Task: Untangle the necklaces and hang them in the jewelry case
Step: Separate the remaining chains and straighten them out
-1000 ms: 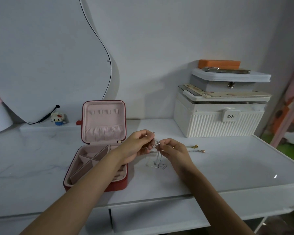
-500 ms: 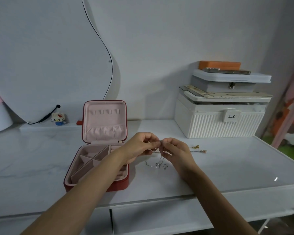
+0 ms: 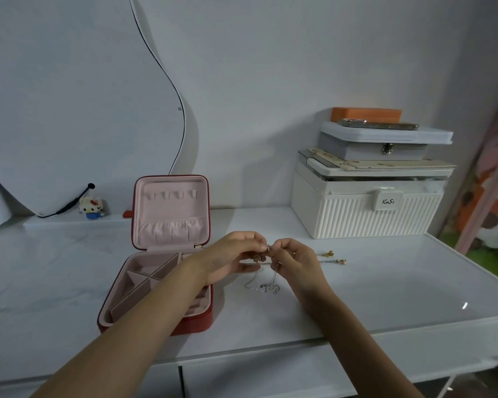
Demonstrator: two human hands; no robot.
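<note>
A red jewelry case [image 3: 144, 285] with pink lining stands open on the white table, its lid upright with small hooks [image 3: 173, 194] near the top. Just right of the case, my left hand [image 3: 230, 258] and my right hand [image 3: 295, 259] meet above the table and both pinch a tangle of thin necklaces [image 3: 263, 255]. Silver chain ends [image 3: 262, 287] trail from the tangle down onto the table. Two chain ends with gold beads [image 3: 335, 257] lie on the table to the right of my right hand.
A white ribbed storage box [image 3: 365, 211] with a grey box, a phone and an orange box stacked on it stands at the back right. A curved mirror [image 3: 69, 96] leans against the wall at the left, with a small cat figurine [image 3: 91, 208] below it. The table's front edge [image 3: 270, 349] is close.
My hands have closed in on each other and dropped slightly toward the table. The hanging silver chain now lies more on the table.
</note>
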